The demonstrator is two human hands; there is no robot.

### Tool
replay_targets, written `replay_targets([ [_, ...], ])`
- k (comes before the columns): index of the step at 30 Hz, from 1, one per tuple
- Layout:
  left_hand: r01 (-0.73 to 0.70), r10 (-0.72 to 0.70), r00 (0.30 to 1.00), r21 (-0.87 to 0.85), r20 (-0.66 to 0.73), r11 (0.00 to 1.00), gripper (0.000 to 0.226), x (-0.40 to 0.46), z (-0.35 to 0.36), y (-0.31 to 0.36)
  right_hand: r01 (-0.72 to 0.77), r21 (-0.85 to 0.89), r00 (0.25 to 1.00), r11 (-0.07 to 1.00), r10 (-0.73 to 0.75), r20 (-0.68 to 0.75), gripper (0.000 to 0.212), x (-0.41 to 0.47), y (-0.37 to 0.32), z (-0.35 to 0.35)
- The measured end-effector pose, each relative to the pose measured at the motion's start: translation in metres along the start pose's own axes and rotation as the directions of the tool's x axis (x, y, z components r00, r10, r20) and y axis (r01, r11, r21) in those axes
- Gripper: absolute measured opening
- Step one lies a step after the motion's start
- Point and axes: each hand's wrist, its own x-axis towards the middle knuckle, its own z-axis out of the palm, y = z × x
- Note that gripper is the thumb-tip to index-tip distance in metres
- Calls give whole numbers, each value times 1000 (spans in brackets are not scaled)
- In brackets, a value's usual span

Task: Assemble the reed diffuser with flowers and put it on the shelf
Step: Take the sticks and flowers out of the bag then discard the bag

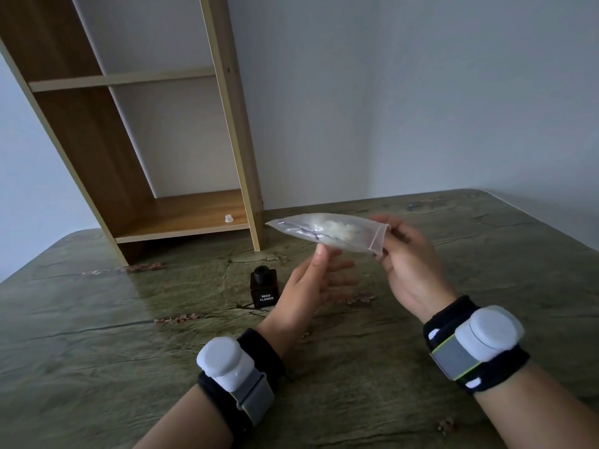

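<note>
A clear plastic bag with pale flowers and dark stems inside hangs level above the table. My right hand pinches the bag's open end between thumb and fingers. Just under the bag's middle, my left hand is raised with fingers spread and relaxed, its thumb tip touching the bag's underside. A dark square diffuser bottle labelled REED FLOWER stands upright on the table, left of my left hand, its neck open. A small white stopper lies on the lowest board of the wooden shelf.
The wooden shelf unit stands at the back left of the green patterned table, with bare boards above. White walls rise behind. Both wrists wear black bands with white sensors.
</note>
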Motion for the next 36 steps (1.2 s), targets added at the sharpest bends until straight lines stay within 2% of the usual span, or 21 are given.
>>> replay_targets([
  [4,-60,63,998,-224,6,973,78,0,-9,7,-90,10,984,996,87,153,15,-3,8,5],
  [8,-103,91,994,-308,-52,946,88,0,-15,12,-135,-71,972,988,146,183,14,-7,13,10],
  [11,-143,91,982,-340,-164,930,98,0,-20,17,-156,-166,959,974,189,209,19,-13,13,13],
  [13,-180,104,965,-322,-240,929,93,0,-21,18,-182,-227,948,957,232,216,18,-16,14,14],
  [15,-232,136,937,-281,-322,931,76,1,-21,16,-264,-253,916,931,324,237,20,-16,16,15],
  [19,-331,273,867,-73,-417,941,68,0,-18,19,-496,-219,793,840,541,280,28,-18,14,19],
  [22,-372,353,835,40,-422,927,66,-1,-16,20,-479,-199,799,855,519,304,19,-19,13,19],
  [25,-380,365,821,58,-439,923,64,-2,-15,19,-428,-178,849,886,462,257,13,-17,13,16],
  [27,-379,364,821,57,-441,924,65,-2,-15,19,-419,-130,855,899,439,277,14,-16,12,16],
  [31,-374,373,810,92,-453,923,62,-2,-13,18,-414,-101,826,905,420,375,48,-15,15,14],
  [36,-361,387,803,148,-452,921,42,0,-14,18,-352,-131,801,927,371,470,61,-15,18,13],
])
